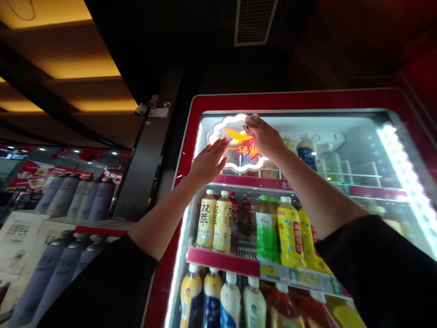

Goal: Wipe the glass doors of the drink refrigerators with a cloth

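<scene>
A light-up sign (235, 166) with a scalloped white glowing rim and orange lettering is at the upper left of a drinks fridge's glass door (225, 182). My left hand (210, 160) is at the sign's left edge, fingers stretched out and close together, palm toward the glass. On the sign's upper right rim is my right hand (263, 134), its fingers bent and closed around the edge. The fingertips partly hide that rim. Both arms reach up in black sleeves.
The fridge has a red frame (290, 99). Behind the glass are yellow bottles (290, 234), a green bottle (266, 234) and cream bottles (205, 218) on shelves. Grey-purple flasks (64, 196) stand at left beside a dark pillar (141, 168). A vent (254, 20) is overhead.
</scene>
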Action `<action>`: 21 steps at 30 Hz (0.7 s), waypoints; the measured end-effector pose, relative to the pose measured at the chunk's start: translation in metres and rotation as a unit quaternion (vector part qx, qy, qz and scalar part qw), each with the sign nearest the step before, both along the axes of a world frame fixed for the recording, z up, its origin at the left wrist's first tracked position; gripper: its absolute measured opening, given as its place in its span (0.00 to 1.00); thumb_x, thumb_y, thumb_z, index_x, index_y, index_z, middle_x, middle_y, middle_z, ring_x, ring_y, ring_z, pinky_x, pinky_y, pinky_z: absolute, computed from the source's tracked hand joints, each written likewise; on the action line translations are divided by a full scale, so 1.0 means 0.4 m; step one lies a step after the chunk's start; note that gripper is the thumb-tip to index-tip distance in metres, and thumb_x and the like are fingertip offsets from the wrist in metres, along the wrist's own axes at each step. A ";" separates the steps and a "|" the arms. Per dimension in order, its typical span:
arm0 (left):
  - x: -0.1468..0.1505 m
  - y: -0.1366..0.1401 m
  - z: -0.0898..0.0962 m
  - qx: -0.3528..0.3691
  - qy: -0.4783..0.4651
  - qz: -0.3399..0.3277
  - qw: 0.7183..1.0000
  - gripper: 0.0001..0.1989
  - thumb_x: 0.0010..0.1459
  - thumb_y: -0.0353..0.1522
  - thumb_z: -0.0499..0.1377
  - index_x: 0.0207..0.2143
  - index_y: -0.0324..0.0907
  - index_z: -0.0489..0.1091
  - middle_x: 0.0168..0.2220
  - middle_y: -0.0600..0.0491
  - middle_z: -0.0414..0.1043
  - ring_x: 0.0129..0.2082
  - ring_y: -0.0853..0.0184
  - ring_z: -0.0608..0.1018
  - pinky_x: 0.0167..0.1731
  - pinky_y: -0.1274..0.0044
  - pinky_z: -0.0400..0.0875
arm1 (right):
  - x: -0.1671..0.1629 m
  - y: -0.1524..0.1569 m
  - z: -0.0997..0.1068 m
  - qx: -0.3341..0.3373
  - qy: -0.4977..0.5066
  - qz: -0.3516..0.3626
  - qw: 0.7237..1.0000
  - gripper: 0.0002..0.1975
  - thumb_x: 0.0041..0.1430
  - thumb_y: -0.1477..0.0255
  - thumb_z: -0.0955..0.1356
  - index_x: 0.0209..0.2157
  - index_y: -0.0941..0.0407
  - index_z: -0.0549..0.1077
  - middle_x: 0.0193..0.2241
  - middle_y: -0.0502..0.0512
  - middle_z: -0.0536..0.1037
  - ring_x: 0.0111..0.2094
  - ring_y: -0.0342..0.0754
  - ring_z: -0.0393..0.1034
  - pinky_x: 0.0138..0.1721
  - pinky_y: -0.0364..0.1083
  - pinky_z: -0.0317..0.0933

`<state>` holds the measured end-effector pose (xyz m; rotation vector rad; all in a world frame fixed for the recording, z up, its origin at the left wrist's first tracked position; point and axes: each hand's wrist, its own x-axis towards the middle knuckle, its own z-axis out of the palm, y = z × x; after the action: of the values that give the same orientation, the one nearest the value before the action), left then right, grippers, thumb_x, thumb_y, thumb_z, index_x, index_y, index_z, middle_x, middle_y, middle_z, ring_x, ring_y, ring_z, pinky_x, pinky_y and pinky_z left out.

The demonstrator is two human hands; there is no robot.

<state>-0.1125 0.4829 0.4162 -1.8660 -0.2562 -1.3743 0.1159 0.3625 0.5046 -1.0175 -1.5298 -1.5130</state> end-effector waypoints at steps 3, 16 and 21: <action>-0.021 0.012 -0.001 0.017 0.004 -0.003 1.000 0.31 0.79 0.35 0.45 0.80 0.38 0.54 0.81 0.45 0.55 0.81 0.61 0.60 0.80 0.63 0.60 | 0.012 -0.011 -0.045 0.014 -0.002 -0.010 1.000 0.29 0.75 0.72 0.58 0.71 0.43 0.73 0.75 0.49 0.71 0.78 0.58 0.60 0.75 0.69 0.66; -0.165 0.107 -0.006 0.002 -0.065 0.010 0.998 0.31 0.78 0.35 0.46 0.79 0.35 0.55 0.81 0.43 0.56 0.82 0.63 0.59 0.81 0.66 0.55 | -0.204 0.152 0.099 0.018 0.008 0.028 0.999 0.29 0.71 0.76 0.60 0.68 0.48 0.76 0.70 0.54 0.78 0.78 0.58 0.61 0.78 0.68 0.60; -0.161 0.132 -0.013 -0.007 -0.092 -0.052 0.994 0.32 0.77 0.36 0.47 0.79 0.40 0.54 0.81 0.43 0.55 0.82 0.60 0.59 0.81 0.61 0.55 | -0.187 0.151 0.017 -0.006 -0.024 0.064 0.998 0.29 0.75 0.72 0.59 0.70 0.41 0.74 0.69 0.48 0.78 0.79 0.57 0.58 0.81 0.70 0.55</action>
<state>-0.1769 0.5358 0.4108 -1.7869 -0.2657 -1.6224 0.0412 0.4230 0.5116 -0.8787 -1.6068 -1.4505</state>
